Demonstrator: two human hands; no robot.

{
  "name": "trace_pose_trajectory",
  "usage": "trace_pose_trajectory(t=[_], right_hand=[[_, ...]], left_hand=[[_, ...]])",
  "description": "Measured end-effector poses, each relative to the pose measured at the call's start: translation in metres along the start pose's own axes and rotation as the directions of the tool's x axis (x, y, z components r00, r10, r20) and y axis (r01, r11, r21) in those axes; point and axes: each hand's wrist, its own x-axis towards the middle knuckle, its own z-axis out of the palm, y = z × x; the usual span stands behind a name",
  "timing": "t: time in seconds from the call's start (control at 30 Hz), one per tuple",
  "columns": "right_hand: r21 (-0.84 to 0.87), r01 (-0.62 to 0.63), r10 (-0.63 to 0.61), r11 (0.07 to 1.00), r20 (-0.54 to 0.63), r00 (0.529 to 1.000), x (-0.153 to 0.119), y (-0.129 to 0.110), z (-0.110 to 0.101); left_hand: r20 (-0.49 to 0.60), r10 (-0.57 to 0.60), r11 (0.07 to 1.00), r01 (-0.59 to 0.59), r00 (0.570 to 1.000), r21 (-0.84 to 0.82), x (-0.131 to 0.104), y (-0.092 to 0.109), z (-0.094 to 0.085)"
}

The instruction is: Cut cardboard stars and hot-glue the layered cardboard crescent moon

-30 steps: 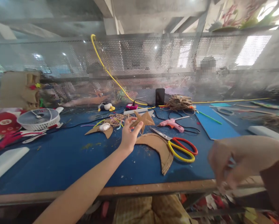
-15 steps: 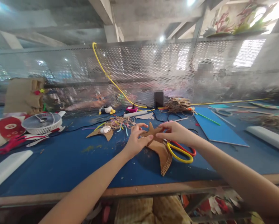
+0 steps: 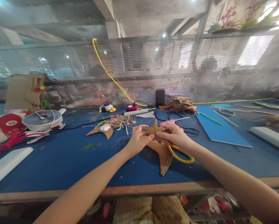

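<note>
Cardboard star [image 3: 155, 130] pinched from both sides
The left hand [image 3: 138, 138] and right hand [image 3: 177, 137] grasp it above a cardboard crescent's [image 3: 164, 158] far part, left of a yellow scissors handle [image 3: 185, 161].

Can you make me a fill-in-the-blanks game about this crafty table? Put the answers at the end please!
1. The left hand and the right hand hold a cardboard piece shaped like a ____.
2. Just beyond the right hand, the glue gun is coloured ____.
3. The handle loop showing below the right hand is coloured ____.
4. The flat board under the thin green stick is coloured ____.

Missing words: star, pink, yellow, blue.
</note>
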Motion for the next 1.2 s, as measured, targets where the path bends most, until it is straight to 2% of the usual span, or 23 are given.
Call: trace_pose_trajectory(t=[0.13,0.23,0.47,0.67,0.9,1.03,1.2], right_hand=[[0.104,-0.030,0.028,0.994,0.020,0.999,0.002,0.005,0.002],[0.158,0.002,-0.004,0.987,0.014,1.000,0.004,0.009,0.003],[0.112,0.048,-0.040,0.993,-0.068,0.997,0.005,0.016,0.005],[0.087,0.057,-0.052,0.995,-0.058,0.997,0.006,0.015,0.003],[0.201,-0.031,0.049,0.979,-0.083,0.995,0.002,0.007,0.006],[0.210,-0.020,0.037,0.978,-0.080,0.996,0.002,0.008,0.008],[0.223,-0.015,0.030,0.975,-0.063,0.998,0.003,0.007,0.008]], left_hand=[[0.014,0.024,0.996,-0.025,1.000,0.089,0.000,0.001,0.001],[0.011,0.013,0.995,-0.014,1.000,0.103,-0.001,0.000,0.002],[0.011,-0.061,0.991,0.059,0.998,0.122,-0.005,-0.005,0.006],[-0.010,-0.060,0.994,0.060,0.998,0.092,-0.007,-0.011,0.009],[0.019,-0.051,0.983,0.047,0.999,0.175,-0.006,-0.008,0.008],[0.039,-0.078,0.971,0.067,0.996,0.230,-0.006,-0.006,0.007],[0.046,-0.088,0.972,0.076,0.995,0.220,-0.005,-0.009,0.009]])
